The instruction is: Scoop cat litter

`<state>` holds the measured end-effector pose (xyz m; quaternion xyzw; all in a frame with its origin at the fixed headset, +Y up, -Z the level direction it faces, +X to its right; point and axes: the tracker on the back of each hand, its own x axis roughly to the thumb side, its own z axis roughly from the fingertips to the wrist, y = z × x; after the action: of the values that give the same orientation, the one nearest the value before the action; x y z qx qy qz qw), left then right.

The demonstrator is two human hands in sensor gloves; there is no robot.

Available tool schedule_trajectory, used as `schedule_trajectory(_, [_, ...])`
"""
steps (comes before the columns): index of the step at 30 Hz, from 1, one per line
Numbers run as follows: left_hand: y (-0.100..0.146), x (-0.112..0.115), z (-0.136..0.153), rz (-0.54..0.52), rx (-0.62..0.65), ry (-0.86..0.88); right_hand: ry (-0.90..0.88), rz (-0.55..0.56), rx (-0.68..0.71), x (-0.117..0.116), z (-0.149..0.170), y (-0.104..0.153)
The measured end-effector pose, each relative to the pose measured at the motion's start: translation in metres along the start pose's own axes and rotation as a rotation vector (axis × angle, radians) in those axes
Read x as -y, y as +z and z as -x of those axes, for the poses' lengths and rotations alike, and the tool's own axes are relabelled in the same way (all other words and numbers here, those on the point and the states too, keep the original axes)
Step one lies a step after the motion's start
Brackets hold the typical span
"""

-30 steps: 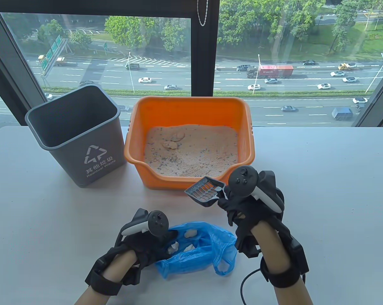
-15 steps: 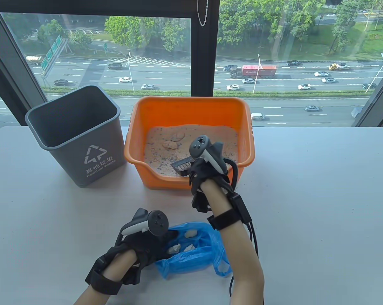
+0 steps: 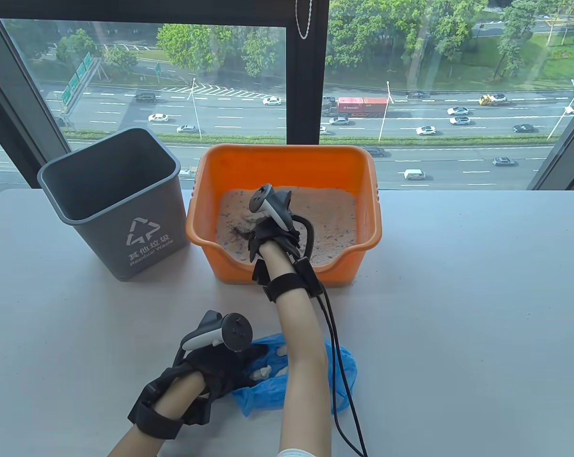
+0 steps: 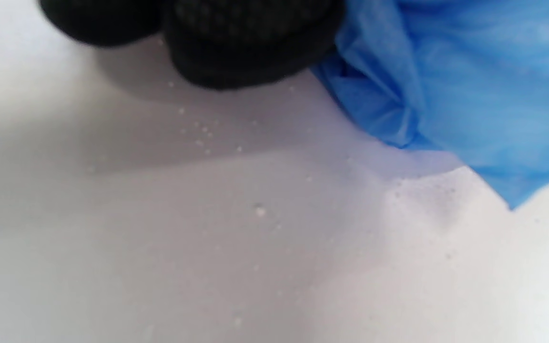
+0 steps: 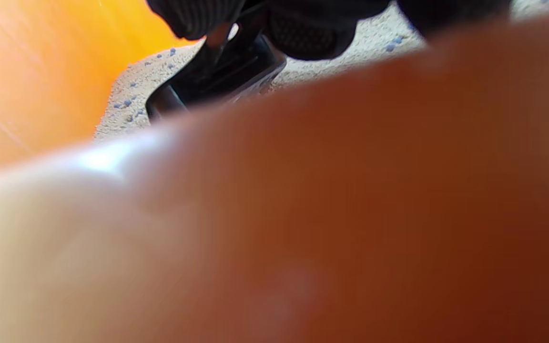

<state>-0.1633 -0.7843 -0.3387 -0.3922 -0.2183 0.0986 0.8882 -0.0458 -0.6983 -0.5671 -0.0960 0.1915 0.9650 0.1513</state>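
An orange litter box (image 3: pixel 287 159) holds sandy litter (image 3: pixel 329 223) at the table's middle back. My right hand (image 3: pixel 263 233) reaches into it and grips the dark scoop (image 5: pixel 217 76), whose front is pushed into the litter at the box's left side (image 3: pixel 239 232). In the right wrist view the box's orange wall (image 5: pixel 303 228) fills most of the frame. My left hand (image 3: pixel 220 364) holds the edge of a blue plastic bag (image 3: pixel 267 395) open on the table near me. White clumps (image 3: pixel 265 371) lie in the bag. The bag also shows in the left wrist view (image 4: pixel 470 81).
A grey waste bin (image 3: pixel 120 204) stands left of the litter box. The right glove's cable (image 3: pixel 339 376) trails across the bag toward the front edge. A window with a road below is behind the table (image 3: pixel 482 309).
My right hand carried the scoop from above the table's front of the box into the litter, moving left and back toward the clumps. My left hand stayed on the bag.
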Motion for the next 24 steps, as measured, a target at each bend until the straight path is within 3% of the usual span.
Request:
schedule_trajectory(7, [0.0,0.0,0.0,0.005,0.003,0.013,-0.127,0.187,0.108,0.019,0.017,0.024])
schedule_trajectory(11, [0.0,0.0,0.0,0.003,0.0,0.01,-0.239,0.316,0.042,0.035,0.044,0.039])
schedule_trajectory(14, [0.0,0.0,0.0,0.003,0.001,0.011,-0.167,0.275,0.086,0.039,0.055,0.048])
schedule_trajectory(17, [0.0,0.0,0.0,0.002,0.001,0.012,-0.242,0.398,0.063,0.041,0.064,0.057])
schedule_trajectory(20, [0.0,0.0,0.0,-0.002,-0.002,0.012,-0.225,0.274,0.093,0.041,0.067,0.059])
schedule_trajectory(22, [0.0,0.0,0.0,-0.005,-0.005,0.005,-0.225,0.429,0.06,0.042,0.068,0.066])
schedule_trajectory(23, [0.0,0.0,0.0,-0.006,-0.006,0.004,-0.213,0.446,0.077,0.043,0.067,0.066])
schedule_trajectory(24, [0.001,0.0,0.0,-0.008,-0.008,0.002,-0.189,0.392,0.101,0.043,0.067,0.067])
